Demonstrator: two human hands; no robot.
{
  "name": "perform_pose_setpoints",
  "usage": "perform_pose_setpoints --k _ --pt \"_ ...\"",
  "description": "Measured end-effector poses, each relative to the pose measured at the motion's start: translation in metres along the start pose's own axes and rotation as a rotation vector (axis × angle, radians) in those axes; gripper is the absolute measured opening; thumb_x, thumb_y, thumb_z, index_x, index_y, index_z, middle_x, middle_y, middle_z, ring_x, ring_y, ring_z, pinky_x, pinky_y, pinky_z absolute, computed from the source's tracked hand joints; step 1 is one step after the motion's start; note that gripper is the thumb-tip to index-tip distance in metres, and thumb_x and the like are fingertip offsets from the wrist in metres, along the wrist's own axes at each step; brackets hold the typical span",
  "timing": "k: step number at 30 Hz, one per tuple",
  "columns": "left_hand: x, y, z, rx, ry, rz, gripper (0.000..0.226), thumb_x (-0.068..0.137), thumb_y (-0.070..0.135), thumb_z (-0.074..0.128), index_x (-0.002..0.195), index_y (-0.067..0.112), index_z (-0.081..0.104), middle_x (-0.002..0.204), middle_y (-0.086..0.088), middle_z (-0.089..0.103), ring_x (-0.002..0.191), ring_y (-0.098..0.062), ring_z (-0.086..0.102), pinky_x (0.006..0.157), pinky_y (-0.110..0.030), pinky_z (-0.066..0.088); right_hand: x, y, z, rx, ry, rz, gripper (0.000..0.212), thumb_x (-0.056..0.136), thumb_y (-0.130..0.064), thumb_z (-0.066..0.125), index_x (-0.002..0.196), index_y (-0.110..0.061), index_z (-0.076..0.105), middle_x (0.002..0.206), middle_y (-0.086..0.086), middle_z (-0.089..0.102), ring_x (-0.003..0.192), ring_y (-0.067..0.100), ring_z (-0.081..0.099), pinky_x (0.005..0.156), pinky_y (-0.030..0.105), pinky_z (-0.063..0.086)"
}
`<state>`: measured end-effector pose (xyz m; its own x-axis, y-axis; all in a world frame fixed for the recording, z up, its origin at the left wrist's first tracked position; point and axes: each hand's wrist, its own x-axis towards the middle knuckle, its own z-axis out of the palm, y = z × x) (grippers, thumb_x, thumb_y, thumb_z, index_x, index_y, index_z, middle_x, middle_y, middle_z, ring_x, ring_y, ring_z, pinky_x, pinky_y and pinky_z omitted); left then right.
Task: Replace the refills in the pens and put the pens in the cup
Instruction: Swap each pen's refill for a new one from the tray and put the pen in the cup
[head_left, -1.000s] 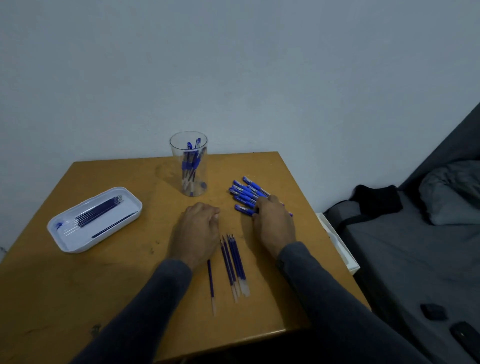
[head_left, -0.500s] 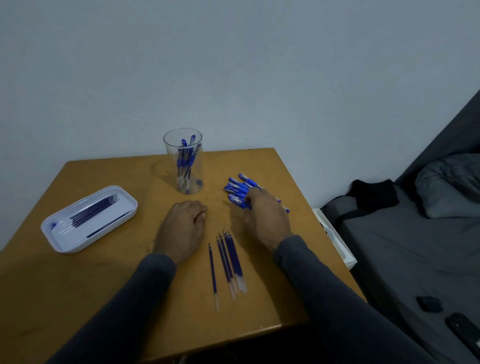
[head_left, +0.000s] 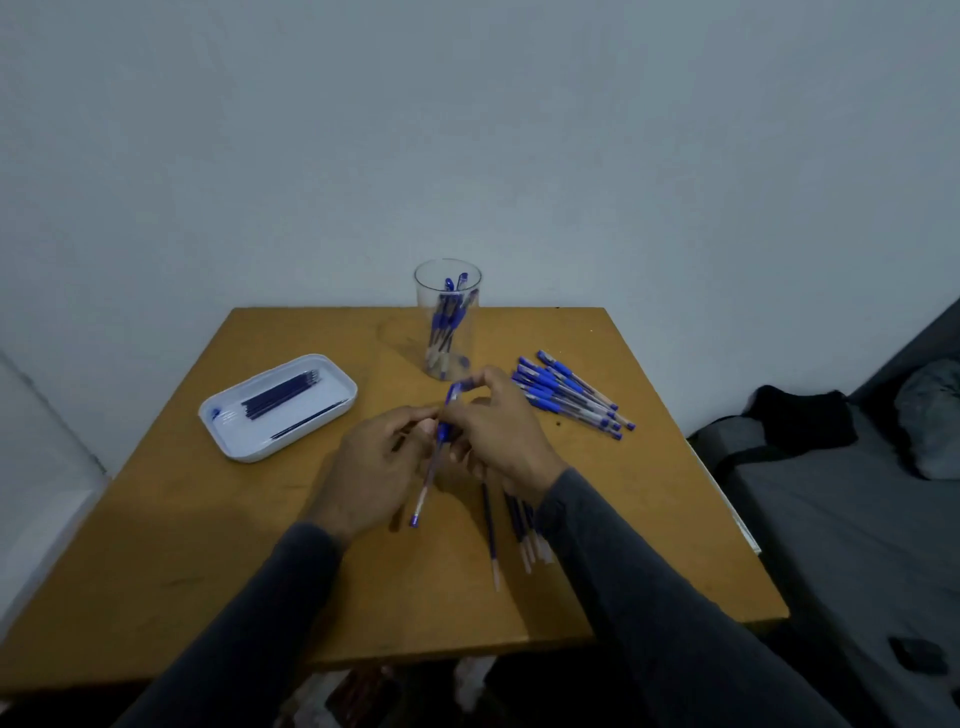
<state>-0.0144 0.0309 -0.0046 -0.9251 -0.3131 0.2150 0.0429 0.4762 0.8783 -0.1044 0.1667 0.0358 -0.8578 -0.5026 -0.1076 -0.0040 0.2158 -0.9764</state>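
Above the table (head_left: 260, 545): pen (head_left: 439, 448) held tilted between both hands.
Left hand (head_left: 374, 467): pinching the barrel.
Right hand (head_left: 501, 434): fingers curled on the capped end.
Feel: likely light, stiff, slick; grip the rubber sleeve.
Cup (head_left: 448, 319): just beyond.

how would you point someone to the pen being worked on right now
On the wooden table, look just in front of the clear cup. The pen there is the only one lifted, gripped by the left hand and right hand; the others lie flat or stand in the cup.
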Motion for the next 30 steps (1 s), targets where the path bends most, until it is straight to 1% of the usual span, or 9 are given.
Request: perform_pose_setpoints --k 2,3,6,9,12,15,21,26,30 --pt "-0.011 0.003 -0.008 -0.097 -0.021 -0.064 0.024 0.103 0.033 0.053 0.12 0.031 0.069 0.095 0.007 0.075 0.083 -0.011 0.072 0.072 -0.038 0.062 -0.004 0.004 0.015 0.113 -0.005 0.06 0.024 0.095 -0.012 0.066 0.113 -0.007 0.051 0.074 0.016 0.07 0.048 0.019 0.059 0.036 0.027 0.04" --pt "-0.017 0.002 -0.011 -0.114 -0.026 -0.098 0.023 0.102 0.034 0.055 0.119 0.032 0.069 0.089 0.004 0.075 0.075 -0.013 0.071 0.065 -0.035 0.06 -0.006 0.006 0.021 0.162 -0.01 0.086 0.023 0.096 -0.01 0.065 0.114 -0.005 0.051 0.077 0.018 0.071 0.049 0.019 0.059 0.036 0.028 0.041" --pt "-0.029 -0.009 -0.022 -0.061 -0.012 -0.17 0.02 0.098 0.037 0.061 0.116 0.036 0.069 0.076 -0.002 0.073 0.063 -0.015 0.065 0.058 -0.028 0.055 -0.013 0.012 0.032 0.287 -0.047 0.163 0.023 0.097 -0.004 0.064 0.117 0.0 0.054 0.078 0.021 0.069 0.051 0.019 0.059 0.038 0.027 0.045" --pt "-0.037 -0.02 -0.027 -0.065 0.008 -0.209 0.018 0.096 0.033 0.066 0.114 0.034 0.072 0.072 -0.002 0.072 0.06 -0.014 0.062 0.055 -0.027 0.052 -0.022 0.02 0.039 0.345 -0.085 0.199 0.025 0.097 -0.006 0.066 0.117 0.005 0.056 0.079 0.022 0.068 0.051 0.019 0.06 0.04 0.024 0.048" --pt "-0.043 -0.023 -0.029 -0.068 0.008 -0.221 0.019 0.095 0.029 0.068 0.113 0.031 0.072 0.075 0.0 0.072 0.06 -0.013 0.063 0.056 -0.026 0.052 -0.026 0.028 0.044 0.37 -0.098 0.209 0.029 0.097 -0.009 0.068 0.117 0.01 0.061 0.078 0.021 0.067 0.05 0.017 0.061 0.042 0.023 0.05" --pt "-0.047 -0.026 -0.03 -0.086 0.022 -0.227 0.018 0.094 0.031 0.069 0.111 0.031 0.073 0.077 0.001 0.073 0.06 -0.013 0.063 0.058 -0.028 0.053 -0.027 0.03 0.046 0.371 -0.114 0.211 0.027 0.098 -0.011 0.066 0.117 0.007 0.062 0.08 0.019 0.069 0.055 0.017 0.063 0.044 0.023 0.053" --pt "-0.047 -0.024 -0.028 -0.071 0.058 -0.279 0.01 0.092 0.038 0.07 0.095 0.031 0.076 0.079 0.004 0.075 0.058 -0.009 0.061 0.054 -0.024 0.049 -0.03 0.033 0.046 0.35 -0.119 0.156 0.019 0.102 -0.012 0.061 0.116 0.002 0.062 0.083 0.017 0.073 0.059 0.017 0.067 0.049 0.025 0.055" --pt "-0.048 -0.025 -0.03 -0.069 0.013 -0.281 0.013 0.094 0.037 0.068 0.092 0.029 0.077 0.075 0.002 0.074 0.055 -0.007 0.056 0.053 -0.022 0.045 -0.03 0.039 0.045 0.322 -0.116 0.099 0.019 0.102 -0.012 0.059 0.113 0.002 0.062 0.084 0.021 0.072 0.056 0.02 0.066 0.05 0.026 0.054" --pt "-0.046 -0.027 -0.036 -0.109 -0.032 -0.284 0.013 0.093 0.035 0.07 0.092 0.026 0.078 0.077 -0.004 0.074 0.058 -0.012 0.056 0.053 -0.026 0.045 -0.03 0.042 0.045 0.333 -0.133 0.084 0.016 0.102 -0.011 0.06 0.11 0.001 0.063 0.083 0.021 0.072 0.057 0.022 0.063 0.05 0.026 0.055"
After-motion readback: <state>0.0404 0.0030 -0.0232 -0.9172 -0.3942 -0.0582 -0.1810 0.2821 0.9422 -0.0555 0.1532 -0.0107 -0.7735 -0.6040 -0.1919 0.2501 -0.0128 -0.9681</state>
